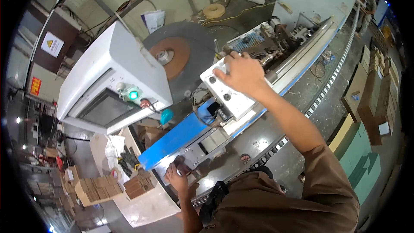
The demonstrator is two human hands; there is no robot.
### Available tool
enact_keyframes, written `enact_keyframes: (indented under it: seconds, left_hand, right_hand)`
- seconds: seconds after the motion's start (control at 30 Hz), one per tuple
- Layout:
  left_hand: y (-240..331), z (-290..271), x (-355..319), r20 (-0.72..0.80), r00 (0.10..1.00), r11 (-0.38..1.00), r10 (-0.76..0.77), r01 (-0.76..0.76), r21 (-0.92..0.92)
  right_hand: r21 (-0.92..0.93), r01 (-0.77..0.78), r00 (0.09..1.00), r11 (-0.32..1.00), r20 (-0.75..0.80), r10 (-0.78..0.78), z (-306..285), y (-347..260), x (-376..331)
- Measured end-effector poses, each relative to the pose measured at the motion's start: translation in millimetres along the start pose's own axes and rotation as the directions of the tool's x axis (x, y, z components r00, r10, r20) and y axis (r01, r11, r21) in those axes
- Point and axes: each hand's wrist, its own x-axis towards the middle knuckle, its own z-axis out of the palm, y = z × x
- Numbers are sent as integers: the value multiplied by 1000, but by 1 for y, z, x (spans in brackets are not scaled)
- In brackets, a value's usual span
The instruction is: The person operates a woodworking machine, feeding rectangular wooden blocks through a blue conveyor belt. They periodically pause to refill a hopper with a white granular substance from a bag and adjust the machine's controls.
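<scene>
My right hand [242,73] lies palm-down on a white metal block [230,92] of the long machine, fingers spread over its top near two dark knobs. My left hand [177,177] rests at the near end of the machine, on the grey metal plate [196,153] just below a blue cover [172,140]; its fingers curl around the plate's edge. Neither hand carries a loose object. My brown sleeve [319,177] runs up from the lower right.
A white control box [114,75] with a dark screen and a lit green button stands at left. Behind it is a large round disc [183,56]. Stacks of small wooden blocks [99,190] lie lower left; boards [371,99] at right.
</scene>
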Motion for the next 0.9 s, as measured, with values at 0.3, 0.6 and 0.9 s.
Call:
enact_keyframes:
  seconds: [0.3,0.6,0.9]
  left_hand:
    - [-19,-6,15,94,996,1000,-7,7,7]
    - [90,38,35,20,982,960,189,-181,-213]
    - [134,100,65,-107,936,938,334,-341,-56]
  right_hand:
    - [0,10,996,1000,-85,-10,7,3,1]
    - [-14,-9,999,1000,-35,9,5,4,2]
    - [-15,-4,998,1000,-66,3,11,4,4]
